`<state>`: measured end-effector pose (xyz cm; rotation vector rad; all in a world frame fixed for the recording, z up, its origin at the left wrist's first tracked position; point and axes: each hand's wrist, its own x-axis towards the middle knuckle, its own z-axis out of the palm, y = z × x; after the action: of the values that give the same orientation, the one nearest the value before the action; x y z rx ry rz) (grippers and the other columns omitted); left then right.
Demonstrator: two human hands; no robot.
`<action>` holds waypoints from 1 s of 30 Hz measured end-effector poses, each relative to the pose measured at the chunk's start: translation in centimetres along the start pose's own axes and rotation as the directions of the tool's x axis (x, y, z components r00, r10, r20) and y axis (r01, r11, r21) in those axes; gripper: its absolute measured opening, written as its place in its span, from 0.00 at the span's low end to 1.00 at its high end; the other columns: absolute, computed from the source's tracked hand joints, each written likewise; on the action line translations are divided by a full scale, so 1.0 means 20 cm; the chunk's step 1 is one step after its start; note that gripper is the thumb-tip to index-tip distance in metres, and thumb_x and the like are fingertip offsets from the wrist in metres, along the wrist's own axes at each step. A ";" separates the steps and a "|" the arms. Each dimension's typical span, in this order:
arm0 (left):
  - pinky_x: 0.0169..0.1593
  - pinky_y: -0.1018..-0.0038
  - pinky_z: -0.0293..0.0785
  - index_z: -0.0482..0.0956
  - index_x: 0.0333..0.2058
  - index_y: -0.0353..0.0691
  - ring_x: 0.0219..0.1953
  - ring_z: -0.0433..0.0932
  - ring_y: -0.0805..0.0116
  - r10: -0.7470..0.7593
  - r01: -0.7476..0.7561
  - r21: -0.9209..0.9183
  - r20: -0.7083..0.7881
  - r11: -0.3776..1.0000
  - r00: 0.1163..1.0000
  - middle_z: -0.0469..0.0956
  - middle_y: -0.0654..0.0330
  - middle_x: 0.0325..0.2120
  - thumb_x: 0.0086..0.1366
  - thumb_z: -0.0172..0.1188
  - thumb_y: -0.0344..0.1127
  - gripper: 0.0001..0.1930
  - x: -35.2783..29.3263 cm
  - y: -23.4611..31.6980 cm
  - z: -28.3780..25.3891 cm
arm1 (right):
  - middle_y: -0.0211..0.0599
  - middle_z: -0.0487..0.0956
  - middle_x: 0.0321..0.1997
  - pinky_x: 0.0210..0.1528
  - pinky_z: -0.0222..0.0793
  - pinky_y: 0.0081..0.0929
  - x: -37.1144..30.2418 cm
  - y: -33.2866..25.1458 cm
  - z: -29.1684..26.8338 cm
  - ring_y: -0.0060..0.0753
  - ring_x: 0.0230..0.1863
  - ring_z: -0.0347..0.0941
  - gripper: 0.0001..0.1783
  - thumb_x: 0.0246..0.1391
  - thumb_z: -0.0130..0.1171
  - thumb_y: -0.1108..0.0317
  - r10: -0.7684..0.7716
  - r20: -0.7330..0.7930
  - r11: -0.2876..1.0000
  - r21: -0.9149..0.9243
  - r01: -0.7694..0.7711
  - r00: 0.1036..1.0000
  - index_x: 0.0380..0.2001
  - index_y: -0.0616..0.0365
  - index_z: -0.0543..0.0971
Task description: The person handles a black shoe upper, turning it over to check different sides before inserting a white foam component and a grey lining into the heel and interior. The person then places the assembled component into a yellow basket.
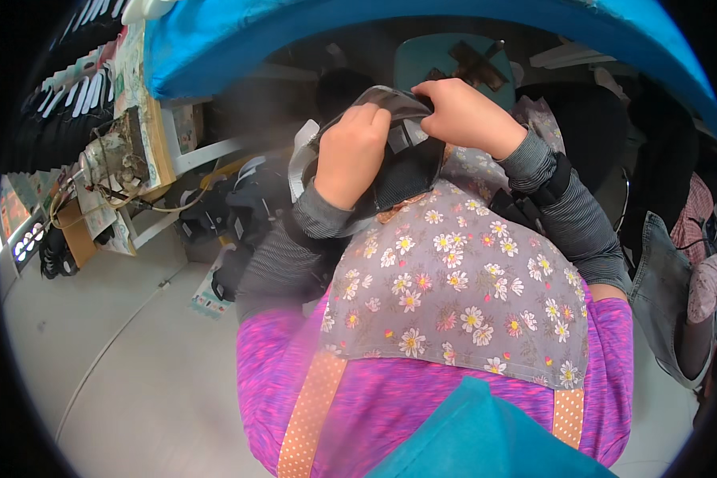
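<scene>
Over my lap I have a black piece of mesh fabric (409,171) with a see-through, greyish upper edge and a small pale label inside; its exact kind I cannot make out. My left hand (350,155) is curled closed on its left side, knuckles up. At its upper right edge, my right hand (472,119) pinches the rim between thumb and fingers. A whitish strip (301,155) sticks out beside my left hand. Beneath the piece lies my grey flowered apron (454,279). The tips of my left fingers are hidden.
A blue-covered table edge (215,48) arches across the far side. Beyond my hands stands a teal stool (422,60) with dark brown scraps on it. Black goods with white tags (76,99) are stacked at left. A cable (107,346) crosses the floor; grey cloth (665,303) hangs at right.
</scene>
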<state>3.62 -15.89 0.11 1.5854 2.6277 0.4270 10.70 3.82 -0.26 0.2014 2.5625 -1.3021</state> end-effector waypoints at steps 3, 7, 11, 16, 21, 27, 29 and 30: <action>0.33 0.67 0.75 0.75 0.30 0.39 0.32 0.77 0.58 0.099 -0.098 -0.018 0.020 0.995 0.995 0.73 0.58 0.27 0.56 0.61 0.29 0.04 -0.04 0.02 0.03 | 0.59 0.81 0.45 0.50 0.75 0.32 0.01 0.01 -0.02 0.51 0.45 0.80 0.26 0.44 0.57 0.76 0.072 0.074 0.992 0.096 -0.079 0.995 0.50 0.71 0.78; 0.30 0.68 0.73 0.74 0.27 0.40 0.29 0.76 0.61 0.214 -0.214 -0.143 -0.021 0.966 0.977 0.71 0.59 0.24 0.57 0.61 0.32 0.05 -0.05 0.16 0.11 | 0.58 0.81 0.49 0.49 0.75 0.32 0.01 0.15 0.09 0.51 0.46 0.80 0.27 0.43 0.57 0.77 -0.058 -0.046 0.994 0.093 0.062 0.997 0.52 0.69 0.77; 0.33 0.66 0.73 0.74 0.27 0.39 0.29 0.76 0.58 0.238 -0.254 -0.257 -0.095 0.932 0.967 0.72 0.56 0.24 0.56 0.63 0.32 0.06 -0.04 0.15 0.11 | 0.58 0.81 0.45 0.54 0.74 0.34 -0.02 0.14 0.08 0.54 0.47 0.79 0.23 0.45 0.58 0.77 -0.047 -0.064 0.990 0.126 0.055 0.997 0.48 0.70 0.79; 0.35 0.63 0.74 0.73 0.35 0.37 0.34 0.76 0.51 -0.040 0.028 -0.179 -0.068 0.984 0.997 0.74 0.51 0.30 0.61 0.63 0.32 0.08 -0.04 0.12 0.12 | 0.56 0.79 0.52 0.55 0.74 0.34 -0.09 0.14 0.09 0.51 0.52 0.77 0.28 0.48 0.63 0.69 0.018 -0.062 0.972 0.236 -0.003 0.998 0.54 0.66 0.76; 0.36 0.63 0.74 0.74 0.39 0.37 0.33 0.77 0.51 -0.088 0.077 -0.127 -0.090 0.989 0.992 0.76 0.52 0.31 0.60 0.64 0.32 0.11 -0.05 0.09 0.17 | 0.56 0.75 0.57 0.60 0.70 0.38 -0.09 0.28 0.23 0.54 0.57 0.73 0.25 0.55 0.57 0.68 -0.202 -0.258 0.979 -0.030 0.201 0.945 0.56 0.66 0.74; 0.35 0.63 0.75 0.76 0.37 0.38 0.33 0.78 0.51 -0.179 0.131 -0.303 -0.136 0.944 0.974 0.77 0.53 0.28 0.59 0.62 0.27 0.08 -0.07 0.10 0.17 | 0.58 0.76 0.54 0.60 0.69 0.35 0.00 0.25 0.28 0.53 0.55 0.74 0.27 0.54 0.50 0.77 -0.203 -0.306 0.966 0.089 0.241 0.930 0.60 0.67 0.70; 0.32 0.66 0.75 0.73 0.32 0.39 0.30 0.77 0.57 0.042 -0.068 -0.187 -0.139 0.980 0.989 0.73 0.56 0.25 0.55 0.58 0.25 0.05 -0.09 0.12 0.16 | 0.58 0.79 0.50 0.55 0.72 0.34 0.03 0.22 0.29 0.51 0.50 0.78 0.28 0.54 0.49 0.79 -0.237 -0.338 0.955 0.090 0.282 0.911 0.60 0.66 0.71; 0.32 0.66 0.74 0.71 0.29 0.40 0.30 0.76 0.58 0.053 -0.066 -0.211 -0.068 0.975 0.996 0.71 0.57 0.24 0.53 0.57 0.25 0.05 -0.07 0.17 0.10 | 0.57 0.80 0.43 0.48 0.74 0.32 0.05 0.14 0.25 0.46 0.43 0.79 0.29 0.53 0.47 0.80 -0.143 -0.221 0.961 0.202 0.188 0.965 0.61 0.64 0.71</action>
<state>7.63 -15.28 -1.07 1.6093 2.4814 0.7456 11.32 1.39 -5.52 0.1726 2.6458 -1.7153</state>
